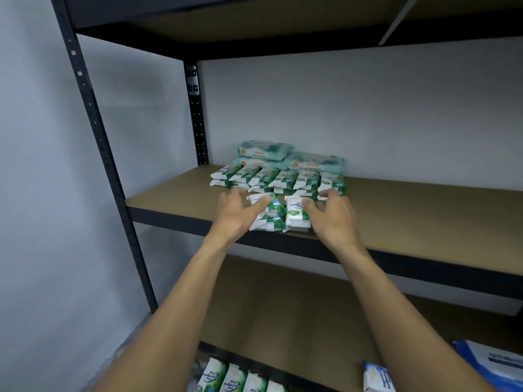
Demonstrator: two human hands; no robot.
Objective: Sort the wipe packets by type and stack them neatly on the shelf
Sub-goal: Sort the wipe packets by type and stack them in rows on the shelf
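Observation:
On the brown shelf board [424,210] lies a row of small white-and-green wipe packets [278,178], with larger pale-green packets [314,161] stacked behind them by the wall. Two short stacks of small packets sit at the front edge. My left hand [240,210] grips the left front stack [268,213] from its left side, thumb on top. My right hand [332,216] grips the right front stack [295,215] from its right side, fingers curled over the top packet.
Black metal uprights [93,108] frame the shelf at the left. A lower board [297,315] sits below. At the bottom edge stand more small green packets [237,377], a blue-and-white packet [377,376] and a blue pack [492,360] at the right.

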